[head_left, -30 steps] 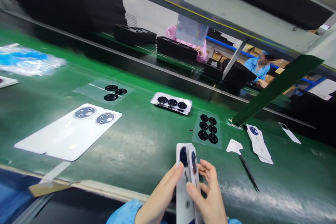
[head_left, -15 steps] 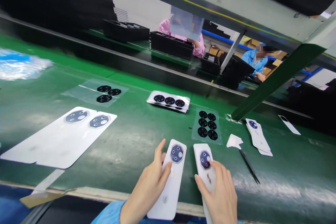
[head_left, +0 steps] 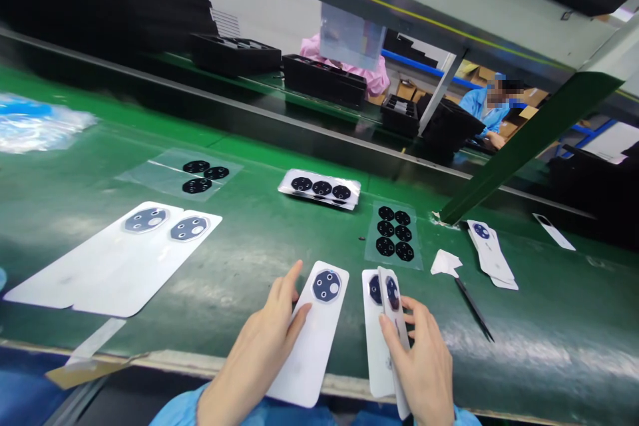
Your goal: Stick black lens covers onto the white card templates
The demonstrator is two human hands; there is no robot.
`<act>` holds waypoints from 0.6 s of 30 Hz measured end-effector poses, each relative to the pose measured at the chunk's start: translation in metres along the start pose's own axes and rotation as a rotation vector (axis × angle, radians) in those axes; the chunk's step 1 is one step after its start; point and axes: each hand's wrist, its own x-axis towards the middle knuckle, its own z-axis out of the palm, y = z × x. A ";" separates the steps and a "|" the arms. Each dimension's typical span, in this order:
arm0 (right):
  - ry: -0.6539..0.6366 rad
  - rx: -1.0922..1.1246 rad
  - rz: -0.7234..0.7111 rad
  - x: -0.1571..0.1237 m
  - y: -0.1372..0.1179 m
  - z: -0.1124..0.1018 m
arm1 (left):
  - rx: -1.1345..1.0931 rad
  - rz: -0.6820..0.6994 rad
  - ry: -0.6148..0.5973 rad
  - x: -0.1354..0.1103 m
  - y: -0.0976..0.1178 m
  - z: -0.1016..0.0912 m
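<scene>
My left hand lies with fingers stretched flat on a white phone back cover that rests on the green belt, its round blue camera ring facing up. My right hand grips another white back cover by its edges and tilts it up on its side. A third white cover lies flat on the belt just under and left of the tilted one.
Two white covers lie side by side at left. Clear sheets carry black round lens stickers. Black tweezers, paper scraps and more covers sit at right. Black trays and seated people are beyond the belt.
A second ago both hands held a stack of covers upright. They then laid covers flat on the belt. Now the right hand lifts one cover on edge while another stays flat beneath.
</scene>
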 end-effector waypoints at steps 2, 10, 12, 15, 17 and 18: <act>-0.032 0.019 0.068 0.002 0.002 -0.005 | 0.231 0.010 0.034 -0.002 0.003 -0.006; -0.057 0.046 0.180 0.010 0.017 -0.026 | 0.323 0.715 0.176 -0.015 0.040 0.016; -0.042 0.030 0.192 0.011 0.023 -0.029 | 0.236 0.918 -0.007 -0.017 0.048 0.029; 0.004 0.026 0.190 0.011 0.031 -0.030 | 0.185 0.959 -0.162 -0.018 0.047 0.039; 0.041 0.038 0.176 0.010 0.035 -0.028 | 0.161 0.911 -0.204 -0.018 0.040 0.036; 0.056 0.052 0.167 0.010 0.035 -0.027 | 0.145 0.898 -0.222 -0.018 0.035 0.032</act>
